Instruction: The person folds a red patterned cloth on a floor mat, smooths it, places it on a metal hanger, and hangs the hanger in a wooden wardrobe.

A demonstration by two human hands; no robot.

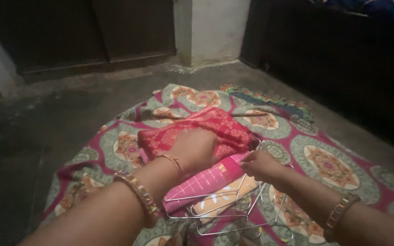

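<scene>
Left hand (pixel 196 148) presses flat, palm down and gripping nothing, on the red folded cloth (pixel 197 132), which lies on the patterned floor sheet (pixel 338 159); right hand (pixel 261 165) pinches the edge of the pink folded cloth (pixel 206 182) lying over wire hangers (pixel 233 214). Best keep the palm weight steady so the fold holds while the pinch stays at the very edge. The pink cloth's long axis runs from lower left to upper right, its far end pointing at the right hand.

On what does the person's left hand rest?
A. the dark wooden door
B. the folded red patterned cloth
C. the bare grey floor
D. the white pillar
B: the left hand lies flat on the folded red patterned cloth, which sits on the round patterned floor mat.
</scene>
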